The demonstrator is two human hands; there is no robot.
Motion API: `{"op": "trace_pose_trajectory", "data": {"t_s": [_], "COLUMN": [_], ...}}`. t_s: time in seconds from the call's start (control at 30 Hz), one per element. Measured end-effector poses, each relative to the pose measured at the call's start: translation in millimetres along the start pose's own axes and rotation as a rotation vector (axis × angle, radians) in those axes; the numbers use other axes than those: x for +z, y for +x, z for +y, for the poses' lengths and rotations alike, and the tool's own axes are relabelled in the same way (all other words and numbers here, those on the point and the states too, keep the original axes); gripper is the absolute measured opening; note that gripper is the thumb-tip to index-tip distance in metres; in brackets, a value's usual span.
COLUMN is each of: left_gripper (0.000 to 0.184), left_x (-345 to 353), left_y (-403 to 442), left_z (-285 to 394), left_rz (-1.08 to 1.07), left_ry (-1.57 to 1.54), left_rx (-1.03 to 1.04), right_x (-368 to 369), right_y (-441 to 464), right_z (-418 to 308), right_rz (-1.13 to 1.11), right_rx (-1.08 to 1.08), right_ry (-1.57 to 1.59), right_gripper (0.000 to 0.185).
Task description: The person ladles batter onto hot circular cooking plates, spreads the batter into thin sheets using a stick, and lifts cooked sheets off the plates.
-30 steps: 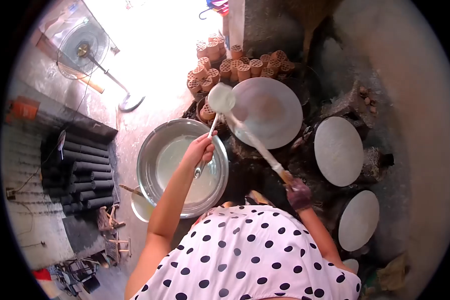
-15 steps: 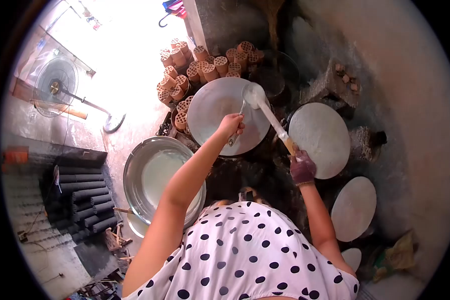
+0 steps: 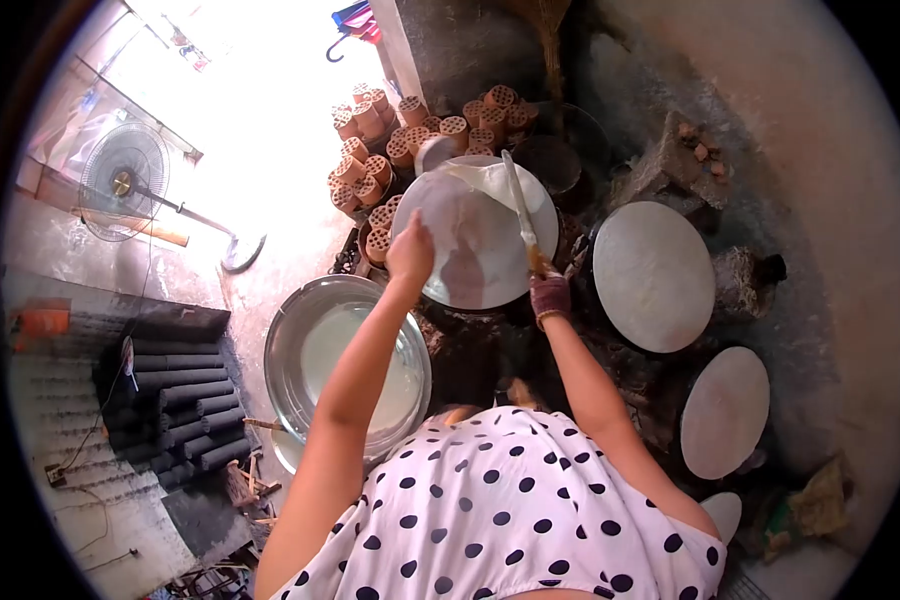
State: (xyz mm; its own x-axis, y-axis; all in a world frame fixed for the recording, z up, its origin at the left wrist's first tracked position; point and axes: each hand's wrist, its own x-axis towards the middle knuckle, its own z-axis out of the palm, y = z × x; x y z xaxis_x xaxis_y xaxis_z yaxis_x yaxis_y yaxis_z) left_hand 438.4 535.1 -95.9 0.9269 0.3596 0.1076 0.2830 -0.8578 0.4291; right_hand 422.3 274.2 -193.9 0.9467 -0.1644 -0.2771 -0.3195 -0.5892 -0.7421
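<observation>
My left hand (image 3: 411,250) is closed on a ladle, whose blurred bowl (image 3: 435,155) is over the far left edge of a round griddle (image 3: 460,250). White batter (image 3: 495,182) lies across the far part of that griddle. In my right hand (image 3: 549,295), which wears a dark purple glove, is the handle of a long batter-coated spreader (image 3: 518,200); its blade rests at the batter's right side. Left of the griddle stands a large metal basin (image 3: 315,330) of white batter, partly behind my left forearm.
Two more round griddles (image 3: 654,277) (image 3: 725,412) stand at the right, with part of another below. Perforated clay-coloured cylinders (image 3: 370,170) are piled beyond the griddle. Black cylinders (image 3: 185,390) are stacked at the left, below a standing fan (image 3: 122,183).
My left hand has moved from over the basin to the griddle with the ladle. Batter now lies on the griddle's far part. The spreader has swung more upright, and my right hand has shifted left.
</observation>
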Motion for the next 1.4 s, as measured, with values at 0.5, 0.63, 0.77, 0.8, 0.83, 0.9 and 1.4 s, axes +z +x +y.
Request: {"op": "trace_pose_trajectory", "data": {"t_s": [0.5, 0.63, 0.77, 0.8, 0.83, 0.9, 1.4], "left_gripper": [0.02, 0.026, 0.027, 0.027, 0.027, 0.024, 0.02], "left_x": [-36.7, -4.3, 43.7, 46.2, 44.6, 12.3, 13.8], "left_y": [-315.1, -389.6, -453.3, -454.6, -456.9, -435.6, -399.1], "left_z": [-233.5, -284.1, -333.8, -334.3, -337.4, -299.4, -267.7], "left_rz": [0.025, -0.059, 0.033, 0.167, 0.164, 0.04, 0.053], "left_ry": [-0.916, -0.723, -0.77, -0.83, -0.826, -0.662, -0.685], "left_rx": [-0.926, -1.062, -0.99, -0.953, -0.952, -0.973, -1.1], "right_x": [48.3, 48.0, 55.3, 43.8, 26.0, -12.0, -24.2], "right_y": [7.6, 11.6, 76.0, 80.8, 83.3, 74.8, 107.8], "right_z": [23.0, -29.6, -21.4, -17.1, -6.5, 7.0, -16.6], "right_rz": [0.129, 0.027, -0.192, -0.279, -0.309, -0.172, -0.344], "right_rx": [-0.001, 0.097, -0.113, -0.319, -0.303, -0.387, -0.311], "right_ry": [0.309, 0.066, 0.062, 0.14, 0.241, 0.132, 0.214], "right_gripper": [0.04, 0.045, 0.045, 0.043, 0.041, 0.036, 0.033]}}
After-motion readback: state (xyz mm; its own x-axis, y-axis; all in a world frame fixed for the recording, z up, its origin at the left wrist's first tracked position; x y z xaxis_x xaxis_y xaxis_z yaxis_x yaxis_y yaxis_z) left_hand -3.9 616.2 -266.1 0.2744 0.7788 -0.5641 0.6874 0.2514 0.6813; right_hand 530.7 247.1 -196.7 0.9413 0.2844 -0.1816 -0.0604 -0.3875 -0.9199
